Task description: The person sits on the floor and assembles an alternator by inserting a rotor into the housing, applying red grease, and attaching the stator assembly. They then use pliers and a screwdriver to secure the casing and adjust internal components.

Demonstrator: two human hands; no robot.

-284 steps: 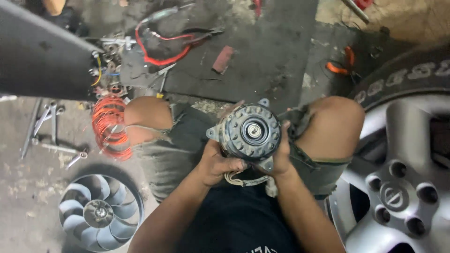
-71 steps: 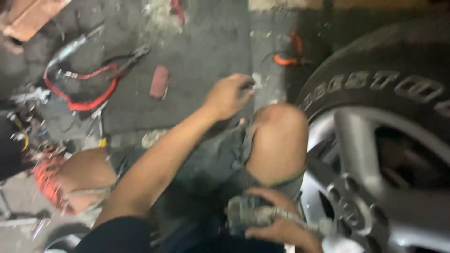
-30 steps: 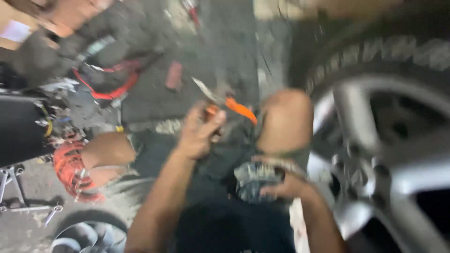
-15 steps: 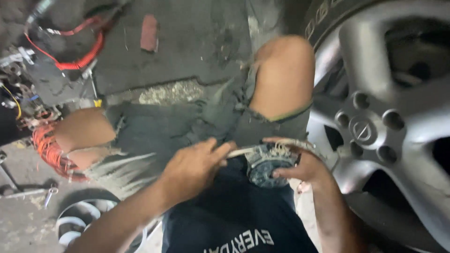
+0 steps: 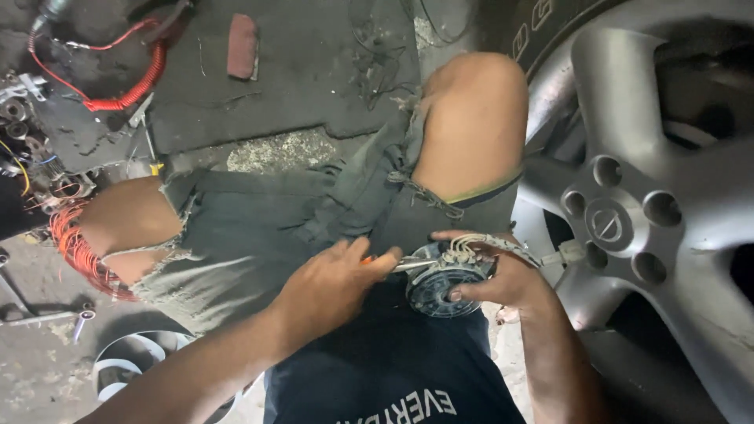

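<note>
Gripping the round motor (image 5: 440, 286), my right hand (image 5: 503, 275) steadies it; left hand (image 5: 330, 286) fingers clamp a screwdriver (image 5: 412, 265).

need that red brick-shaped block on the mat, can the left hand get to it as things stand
Probably not without letting go: the left hand holds a tool against the motor, and the block lies beyond the knees.

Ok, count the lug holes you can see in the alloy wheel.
4 around the centre cap: upper, right, lower right, left. A fifth at lower left isn't clearly visible, so it may be hidden.
</note>
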